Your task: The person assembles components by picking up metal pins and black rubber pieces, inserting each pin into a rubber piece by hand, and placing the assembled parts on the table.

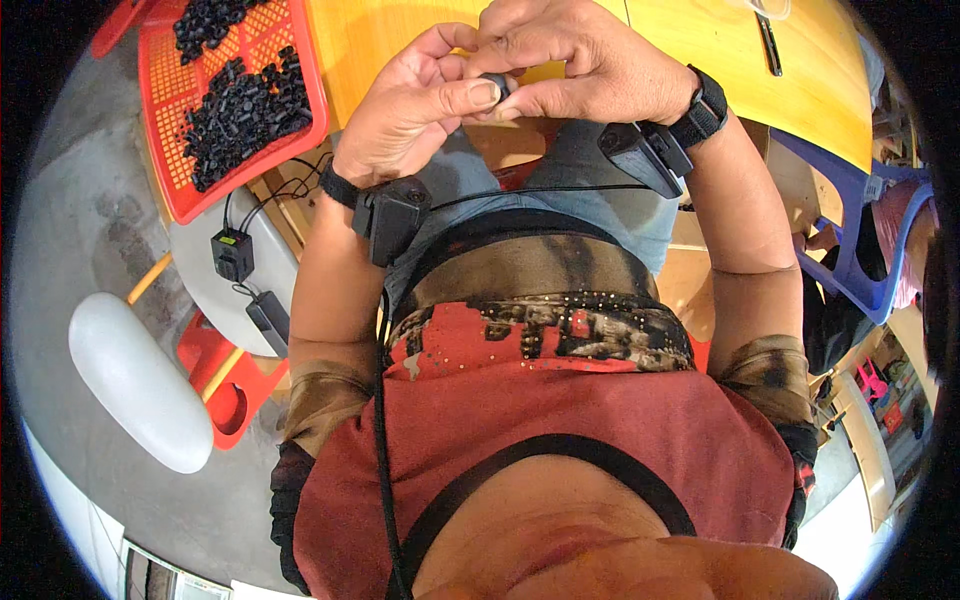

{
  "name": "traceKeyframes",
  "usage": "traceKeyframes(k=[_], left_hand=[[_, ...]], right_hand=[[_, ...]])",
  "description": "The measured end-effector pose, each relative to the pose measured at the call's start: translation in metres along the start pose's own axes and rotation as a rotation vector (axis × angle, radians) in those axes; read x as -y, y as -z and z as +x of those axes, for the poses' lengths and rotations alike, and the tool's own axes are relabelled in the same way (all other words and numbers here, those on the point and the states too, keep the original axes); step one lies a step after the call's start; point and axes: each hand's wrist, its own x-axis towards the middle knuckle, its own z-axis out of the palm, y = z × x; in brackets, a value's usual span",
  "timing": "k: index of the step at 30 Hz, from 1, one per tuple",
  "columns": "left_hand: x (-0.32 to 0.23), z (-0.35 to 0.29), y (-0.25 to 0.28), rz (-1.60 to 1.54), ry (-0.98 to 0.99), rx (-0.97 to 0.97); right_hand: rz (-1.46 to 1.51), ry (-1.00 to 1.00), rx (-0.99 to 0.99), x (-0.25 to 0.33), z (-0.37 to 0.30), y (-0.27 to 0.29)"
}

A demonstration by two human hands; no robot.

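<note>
Above my lap, at the near edge of the yellow table (370, 50), both hands meet around a small rounded black part (493, 88). My left hand (425, 105) pinches it, the thumb lying along its side. From the right, the thumb and fingers of my right hand (565, 65) close on the same part. Fingers cover much of it, so its exact kind is unclear. To the left, a red plastic basket (318, 75) holds loose heaps of small black parts (245, 120).
A black pen-like tool (768, 45) lies at the table's far right. Wrist-worn black boxes (392, 220) are joined by a cable. Left of me stand a pale stool (200, 255) bearing a black device (232, 256) and a white-backed chair (140, 380). A blue plastic chair (850, 220) is right.
</note>
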Motion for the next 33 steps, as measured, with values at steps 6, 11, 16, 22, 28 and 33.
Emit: traceKeyframes(k=[6,11,16,22,28,33], left_hand=[[0.003,-0.004,0.004,-0.009,-0.054,0.005],[0.001,-0.004,0.007,0.014,-0.027,0.012],[0.005,-0.005,0.011,-0.081,0.033,0.012],[0.006,-0.005,0.006,-0.136,0.045,-0.035],[0.003,-0.008,0.001,-0.142,-0.019,-0.051],[0.001,-0.007,0.001,-0.102,-0.082,-0.124]], right_hand=[[-0.024,-0.019,0.042,0.009,0.008,0.000],[0.335,-0.341,0.129,0.009,0.014,0.006],[-0.165,-0.010,0.178,0.005,0.017,0.001],[0.071,-0.262,0.220,0.004,0.013,0.001],[0.171,-0.230,0.173,0.001,0.015,-0.002],[-0.075,-0.281,0.091,0.008,0.021,-0.005]])
